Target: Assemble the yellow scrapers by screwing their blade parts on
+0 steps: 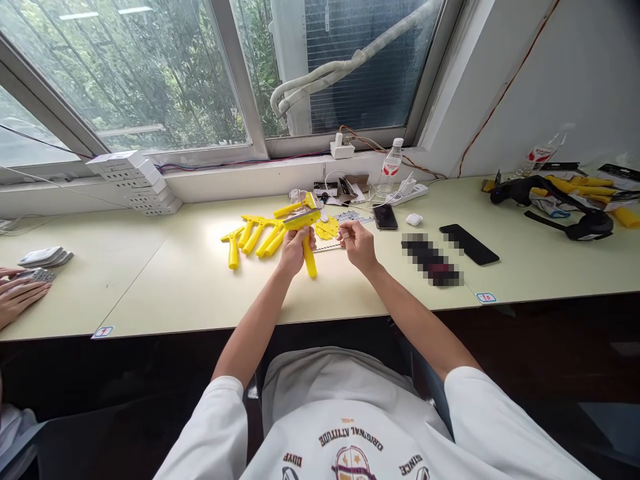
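My left hand is wrapped round a yellow scraper, whose wide head with a metal strip faces up and whose handle points down toward me. To its right, my right hand is closed in a pinch; what is between the fingers is too small to make out. A thin rod shows between the two hands, and I cannot tell whether the right hand holds it. Several more yellow scrapers lie together left of my left hand. Behind the hands are flat yellow pieces and small metal strips.
Beyond the hands stand a water bottle and a power strip. A phone, a white earphone case and a black flat item lie to the right. Stacked white boxes stand back left. Another person's hands rest far left.
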Demonstrator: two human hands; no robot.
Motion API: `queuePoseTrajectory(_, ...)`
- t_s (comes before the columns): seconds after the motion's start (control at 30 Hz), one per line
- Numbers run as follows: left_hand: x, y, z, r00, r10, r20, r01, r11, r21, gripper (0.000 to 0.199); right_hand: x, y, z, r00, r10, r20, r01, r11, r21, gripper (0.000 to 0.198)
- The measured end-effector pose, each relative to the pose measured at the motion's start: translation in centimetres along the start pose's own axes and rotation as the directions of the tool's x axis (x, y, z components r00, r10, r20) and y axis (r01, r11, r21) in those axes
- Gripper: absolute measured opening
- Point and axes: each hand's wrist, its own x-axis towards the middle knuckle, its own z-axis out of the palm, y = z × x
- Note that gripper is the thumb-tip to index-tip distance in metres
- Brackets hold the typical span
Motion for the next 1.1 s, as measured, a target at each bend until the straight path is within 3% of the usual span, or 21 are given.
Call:
queuePoseTrajectory(0.23,-0.4,0.3,0.2,0.988,-0.140,0.069,0.132,0.985,0.114,0.035,0.0,0.0,-0.1,0.998,-0.036,0.045,0.041,0.994,-0.104,0.018)
queuePoseTrajectory(0.5,-0.6,0.8,0.2,0.970,-0.201,0.135,0.145,0.930,0.338,0.034,0.0,-0.6,-0.2,0.998,-0.033,0.050,0.033,0.999,0.003,0.025)
queuePoseTrajectory(0.7,-0.4,0.3,-0.1,0.976,-0.201,0.088,0.153,0.910,0.385,0.028,0.0,-0.3,-0.1,0.996,-0.075,0.045,0.076,0.996,-0.035,0.019)
queuePoseTrajectory(0.87,-0.2,-0.3,-0.5,0.952,-0.272,0.140,0.181,0.870,0.459,0.022,0.1,0.0,-0.1,0.987,-0.140,0.077,0.149,0.981,-0.123,0.017)
queuePoseTrajectory(1.1,-0.2,-0.4,-0.7,0.950,-0.286,0.128,0.180,0.833,0.522,0.024,0.2,0.8,0.1,0.958,-0.210,0.193,0.247,0.950,-0.189,0.016)
